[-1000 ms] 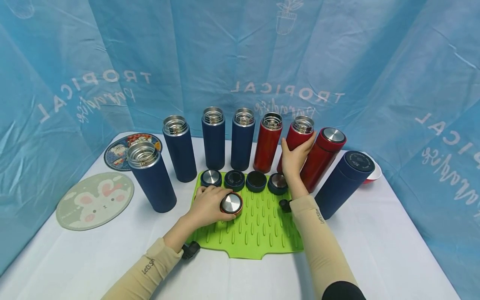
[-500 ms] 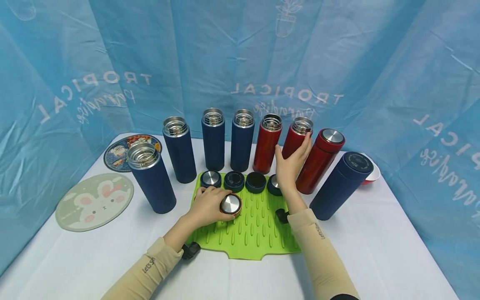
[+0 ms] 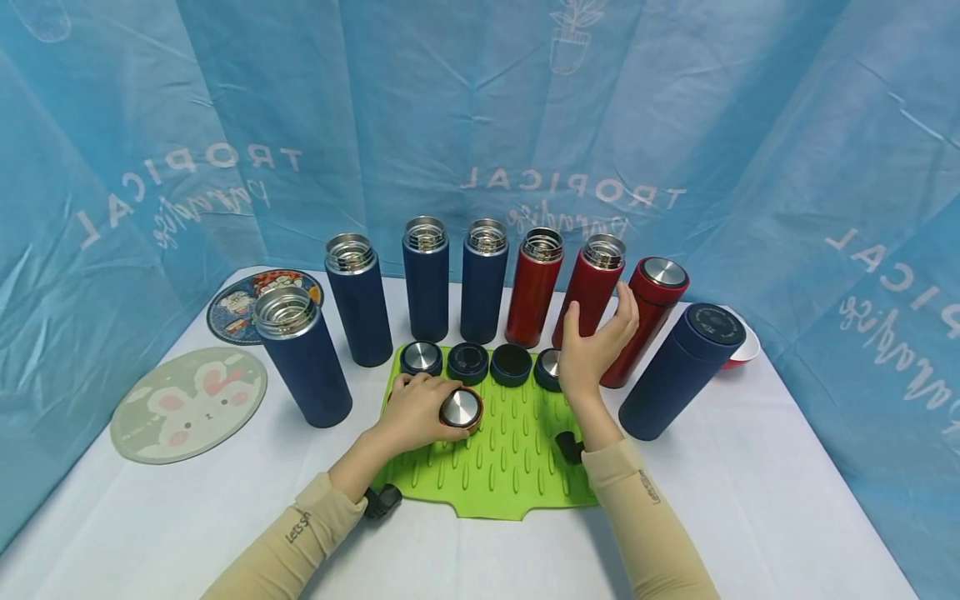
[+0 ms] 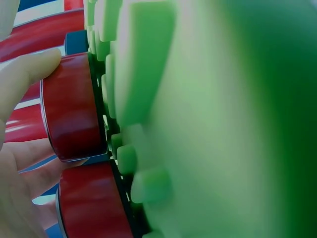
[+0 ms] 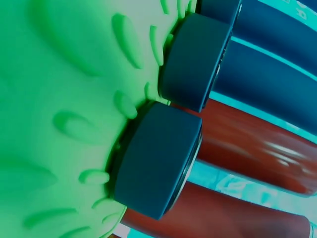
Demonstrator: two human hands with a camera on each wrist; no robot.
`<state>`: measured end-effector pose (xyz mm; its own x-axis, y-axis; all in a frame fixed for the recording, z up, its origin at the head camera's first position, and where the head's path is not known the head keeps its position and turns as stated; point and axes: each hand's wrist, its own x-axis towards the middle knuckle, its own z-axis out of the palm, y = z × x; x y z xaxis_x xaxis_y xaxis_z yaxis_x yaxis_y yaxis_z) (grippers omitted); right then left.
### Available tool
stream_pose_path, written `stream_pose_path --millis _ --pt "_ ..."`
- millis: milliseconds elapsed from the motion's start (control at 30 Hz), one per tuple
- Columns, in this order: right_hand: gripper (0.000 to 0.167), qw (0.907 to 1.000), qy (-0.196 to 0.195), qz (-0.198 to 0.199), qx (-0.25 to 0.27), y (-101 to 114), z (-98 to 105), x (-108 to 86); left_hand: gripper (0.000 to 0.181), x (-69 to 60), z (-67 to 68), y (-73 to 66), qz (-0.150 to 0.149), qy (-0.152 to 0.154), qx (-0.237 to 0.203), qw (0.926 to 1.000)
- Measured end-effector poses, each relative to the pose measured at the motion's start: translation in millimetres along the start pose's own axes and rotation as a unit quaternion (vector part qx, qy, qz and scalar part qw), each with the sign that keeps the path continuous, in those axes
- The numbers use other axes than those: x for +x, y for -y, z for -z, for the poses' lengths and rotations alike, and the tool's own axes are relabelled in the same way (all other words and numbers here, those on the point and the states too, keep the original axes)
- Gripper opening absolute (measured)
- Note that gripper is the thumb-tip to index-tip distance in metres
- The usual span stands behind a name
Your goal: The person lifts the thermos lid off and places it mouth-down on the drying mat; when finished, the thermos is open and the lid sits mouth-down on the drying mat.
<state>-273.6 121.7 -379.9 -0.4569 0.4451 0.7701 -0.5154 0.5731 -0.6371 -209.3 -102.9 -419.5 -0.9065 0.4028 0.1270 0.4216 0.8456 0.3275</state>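
Note:
My left hand [image 3: 415,410] pinches a red flask lid [image 3: 461,407] with a silver top, which rests on the green ridged mat [image 3: 517,479]. In the left wrist view, the thumb lies on this lid's side, and a second red lid [image 4: 94,203] sits beside it. My right hand [image 3: 592,358] is raised with thumb and fingers apart and nothing between them. Just behind it stands an uncapped red flask [image 3: 588,292]. Partly covered by that hand is a navy lid [image 3: 549,367] with a silver top. The right wrist view shows navy lids [image 5: 158,161], without the hand.
Several uncapped navy flasks [image 3: 427,287] and another uncapped red flask [image 3: 534,292] stand in an arc behind the mat. To the right are a capped red flask [image 3: 651,312] and a capped navy one [image 3: 678,375]. A rabbit placemat [image 3: 191,404] lies left.
My right hand has let go of the uncapped red flask and drawn back toward me, its fingers spreading. The left hand has stayed on the red lid.

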Motion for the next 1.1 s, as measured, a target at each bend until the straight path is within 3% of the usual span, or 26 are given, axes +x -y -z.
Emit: stream_pose_path --millis 467,800,1000,1100 --pt "0.057 0.9990 -0.035 0.008 -0.028 -10.6 14.7 5.7 0.067 0.5 -0.6 -0.7 0.006 0.010 0.002 0.9999" --pt "0.065 0.9973 -0.027 -0.009 -0.068 -19.7 19.2 6.3 0.073 -1.3 -0.3 0.0 -0.005 0.008 0.002 1.0000" --pt "0.074 0.9960 -0.014 -0.022 -0.085 -23.3 18.3 8.5 0.075 -7.7 6.9 -0.9 -0.021 -0.012 -0.018 0.9995" --pt "0.080 0.9947 -0.011 -0.040 -0.094 -25.9 16.1 9.8 0.074 -14.6 13.8 1.1 -0.015 -0.029 -0.031 0.9990"
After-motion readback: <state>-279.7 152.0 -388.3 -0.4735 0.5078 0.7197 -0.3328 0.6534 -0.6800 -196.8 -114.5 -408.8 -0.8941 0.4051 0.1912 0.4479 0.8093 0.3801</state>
